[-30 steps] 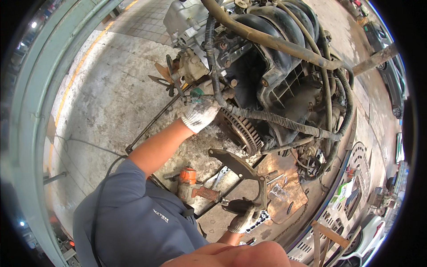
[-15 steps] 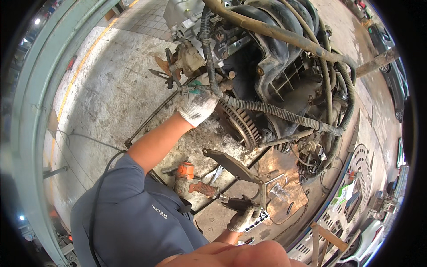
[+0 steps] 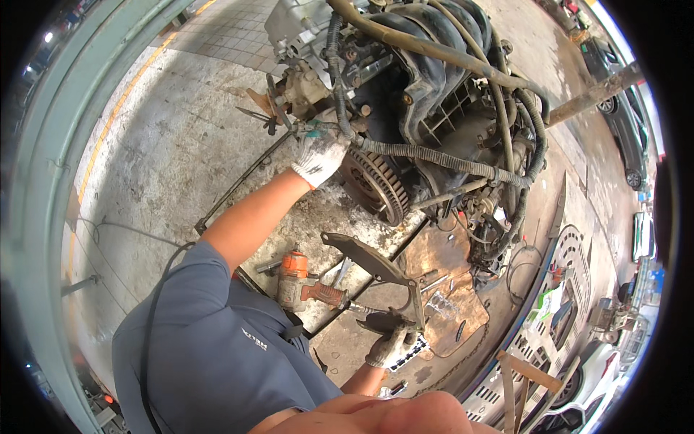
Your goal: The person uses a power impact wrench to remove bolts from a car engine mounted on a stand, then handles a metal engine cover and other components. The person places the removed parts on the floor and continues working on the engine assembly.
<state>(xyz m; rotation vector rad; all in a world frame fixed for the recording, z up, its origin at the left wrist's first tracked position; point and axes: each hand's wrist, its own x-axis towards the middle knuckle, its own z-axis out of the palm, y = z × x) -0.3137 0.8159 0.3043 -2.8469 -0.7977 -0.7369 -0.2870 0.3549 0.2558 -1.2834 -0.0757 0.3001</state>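
Note:
My left hand (image 3: 323, 154), in a dirty white knitted glove, reaches up to the engine (image 3: 426, 94). It rests against the engine's end beside a ribbed hose (image 3: 335, 79); its fingers are largely hidden. Just below and to the right is a toothed flywheel (image 3: 372, 186). Lower down, my gloved right hand (image 3: 390, 346) is closed around the lower end of a thin, curved metal plate (image 3: 370, 259) with bolt holes. The plate stands tilted, apart from the engine. An orange impact wrench (image 3: 295, 278) lies left of the plate, near my body.
Tools lie on a brown stained sheet (image 3: 452, 304) right of the plate. Ribbed hoses (image 3: 455, 165) cross the engine. A green metal post (image 3: 43, 195) stands at far left. A slotted panel (image 3: 538, 340) and a car (image 3: 614, 116) are on the right. A cable (image 3: 148, 347) runs along my left sleeve.
The view has shifted slightly, and more of the flywheel's face shows. My left hand stays at the engine, and my right hand keeps its hold on the metal plate.

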